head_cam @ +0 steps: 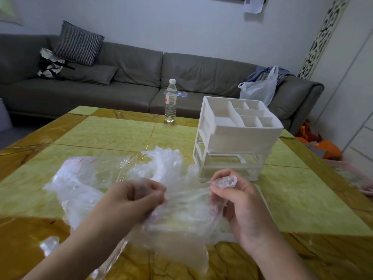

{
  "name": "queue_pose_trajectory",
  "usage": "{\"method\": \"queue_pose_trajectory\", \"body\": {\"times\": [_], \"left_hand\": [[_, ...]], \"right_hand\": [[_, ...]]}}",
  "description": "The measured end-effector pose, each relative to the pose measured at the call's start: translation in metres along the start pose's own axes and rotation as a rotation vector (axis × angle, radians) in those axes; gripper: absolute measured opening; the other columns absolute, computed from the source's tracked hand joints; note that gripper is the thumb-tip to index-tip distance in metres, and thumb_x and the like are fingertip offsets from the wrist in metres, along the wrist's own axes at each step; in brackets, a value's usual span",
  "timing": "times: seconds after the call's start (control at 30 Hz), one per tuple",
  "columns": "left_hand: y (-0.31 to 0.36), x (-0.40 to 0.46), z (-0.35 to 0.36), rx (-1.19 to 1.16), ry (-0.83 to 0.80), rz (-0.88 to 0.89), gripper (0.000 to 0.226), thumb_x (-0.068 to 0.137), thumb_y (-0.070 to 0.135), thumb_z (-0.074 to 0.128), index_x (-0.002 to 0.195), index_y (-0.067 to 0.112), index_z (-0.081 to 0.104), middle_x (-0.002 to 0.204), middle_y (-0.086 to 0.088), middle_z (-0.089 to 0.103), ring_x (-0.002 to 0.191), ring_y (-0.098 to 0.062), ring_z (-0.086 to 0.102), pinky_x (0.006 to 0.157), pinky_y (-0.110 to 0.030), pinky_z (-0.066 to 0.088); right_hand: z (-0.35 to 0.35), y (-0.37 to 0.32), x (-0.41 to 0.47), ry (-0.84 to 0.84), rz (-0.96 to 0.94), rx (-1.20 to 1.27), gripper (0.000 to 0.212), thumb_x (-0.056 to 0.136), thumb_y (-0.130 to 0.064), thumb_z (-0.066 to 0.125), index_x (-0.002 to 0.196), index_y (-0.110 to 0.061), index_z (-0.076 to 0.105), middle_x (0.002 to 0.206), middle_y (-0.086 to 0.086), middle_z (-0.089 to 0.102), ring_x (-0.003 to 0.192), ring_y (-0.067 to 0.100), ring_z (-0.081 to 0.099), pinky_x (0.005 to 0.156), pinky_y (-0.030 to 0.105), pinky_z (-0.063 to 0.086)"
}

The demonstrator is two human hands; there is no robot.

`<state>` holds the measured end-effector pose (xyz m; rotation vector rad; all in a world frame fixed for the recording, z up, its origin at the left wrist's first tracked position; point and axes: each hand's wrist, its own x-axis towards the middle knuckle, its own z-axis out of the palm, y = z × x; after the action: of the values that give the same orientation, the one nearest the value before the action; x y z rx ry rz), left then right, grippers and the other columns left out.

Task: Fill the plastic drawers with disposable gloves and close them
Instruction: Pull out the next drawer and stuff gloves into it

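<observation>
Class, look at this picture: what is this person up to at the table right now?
A person sits at a yellow-green table handling thin clear disposable gloves. The left hand and the right hand each pinch the crumpled plastic and stretch it between them. A clear zip bag lies to the left. The white plastic drawer unit stands just behind the hands. A water bottle stands at the table's far edge.
</observation>
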<state>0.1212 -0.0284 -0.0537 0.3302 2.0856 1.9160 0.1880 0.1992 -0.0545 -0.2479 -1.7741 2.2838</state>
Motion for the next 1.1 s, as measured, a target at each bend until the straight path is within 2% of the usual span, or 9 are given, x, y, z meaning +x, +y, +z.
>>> {"method": "queue_pose_trajectory", "body": {"times": [0.1, 0.23, 0.3, 0.43, 0.77, 0.87, 0.93, 1.0, 1.1], "left_hand": [[0.002, -0.003, 0.004, -0.264, -0.106, -0.207, 0.037, 0.08, 0.041, 0.082, 0.1, 0.01, 0.081, 0.104, -0.018, 0.078, 0.097, -0.033, 0.076, 0.08, -0.041, 0.057], [-0.005, -0.003, 0.005, -0.064, -0.152, -0.129, 0.031, 0.068, 0.022, 0.097, 0.089, 0.006, 0.08, 0.09, -0.021, 0.078, 0.078, -0.037, 0.07, 0.061, -0.03, 0.057], [-0.007, -0.001, 0.005, 0.046, -0.104, -0.051, 0.023, 0.072, 0.014, 0.091, 0.076, -0.004, 0.077, 0.089, -0.012, 0.078, 0.073, -0.043, 0.07, 0.053, -0.028, 0.053], [0.0, -0.002, 0.007, 0.113, -0.097, 0.008, 0.021, 0.076, 0.01, 0.085, 0.068, -0.007, 0.076, 0.098, -0.002, 0.077, 0.057, -0.022, 0.064, 0.047, -0.027, 0.047], [0.003, -0.004, 0.009, 0.078, -0.078, 0.093, 0.005, 0.078, 0.004, 0.084, 0.077, 0.002, 0.08, 0.09, -0.009, 0.079, 0.047, -0.024, 0.057, 0.044, -0.025, 0.045], [0.002, -0.005, 0.011, 0.035, 0.079, 0.198, 0.016, 0.081, 0.006, 0.082, 0.066, 0.004, 0.078, 0.091, -0.005, 0.079, 0.068, -0.035, 0.065, 0.056, -0.028, 0.052], [0.0, -0.006, 0.015, 0.009, 0.218, 0.265, 0.017, 0.081, 0.008, 0.082, 0.066, 0.005, 0.077, 0.084, -0.006, 0.078, 0.083, -0.028, 0.068, 0.061, -0.022, 0.053], [0.0, -0.008, 0.021, -0.046, 0.289, 0.282, 0.004, 0.081, 0.008, 0.081, 0.081, 0.006, 0.079, 0.076, -0.007, 0.077, 0.074, -0.026, 0.069, 0.06, -0.02, 0.053], [-0.003, -0.011, 0.031, -0.109, 0.272, 0.255, 0.015, 0.081, 0.007, 0.082, 0.096, 0.011, 0.079, 0.082, -0.007, 0.079, 0.058, -0.026, 0.069, 0.058, -0.024, 0.056]], "right_hand": [[0.005, 0.002, -0.002, 0.034, 0.002, -0.053, 0.022, 0.094, 0.006, 0.064, 0.083, -0.012, 0.067, 0.072, 0.016, 0.062, 0.058, 0.022, 0.061, 0.046, 0.031, 0.049], [0.008, 0.001, -0.004, -0.025, 0.026, -0.179, 0.009, 0.092, -0.002, 0.074, 0.086, -0.007, 0.069, 0.074, 0.015, 0.066, 0.062, 0.025, 0.065, 0.051, 0.033, 0.052], [0.004, 0.0, -0.003, 0.008, 0.04, -0.18, 0.014, 0.095, -0.006, 0.073, 0.082, -0.012, 0.072, 0.072, 0.016, 0.065, 0.06, 0.026, 0.064, 0.051, 0.032, 0.052], [-0.004, -0.003, 0.002, 0.204, 0.012, -0.144, 0.012, 0.097, -0.01, 0.073, 0.085, -0.005, 0.072, 0.07, 0.012, 0.063, 0.058, 0.024, 0.062, 0.053, 0.035, 0.055], [-0.011, -0.006, 0.007, 0.345, -0.048, -0.028, 0.013, 0.093, -0.014, 0.075, 0.096, -0.002, 0.072, 0.071, 0.01, 0.064, 0.061, 0.022, 0.059, 0.051, 0.027, 0.054], [-0.005, -0.009, 0.005, 0.286, 0.082, 0.275, 0.037, 0.088, -0.033, 0.075, 0.105, -0.001, 0.065, 0.086, 0.014, 0.069, 0.074, 0.026, 0.067, 0.058, 0.034, 0.061], [0.0, -0.005, 0.0, 0.179, 0.211, 0.377, 0.058, 0.085, -0.046, 0.08, 0.114, 0.002, 0.065, 0.1, 0.022, 0.073, 0.085, 0.034, 0.073, 0.067, 0.042, 0.067], [0.009, 0.002, -0.007, -0.065, 0.307, 0.299, 0.07, 0.085, -0.054, 0.083, 0.121, 0.004, 0.07, 0.117, 0.028, 0.073, 0.099, 0.04, 0.073, 0.074, 0.047, 0.066], [0.028, 0.008, -0.018, -0.281, 0.219, 0.022, 0.032, 0.089, -0.03, 0.08, 0.108, -0.005, 0.076, 0.104, 0.03, 0.076, 0.081, 0.035, 0.074, 0.061, 0.039, 0.062]]}}
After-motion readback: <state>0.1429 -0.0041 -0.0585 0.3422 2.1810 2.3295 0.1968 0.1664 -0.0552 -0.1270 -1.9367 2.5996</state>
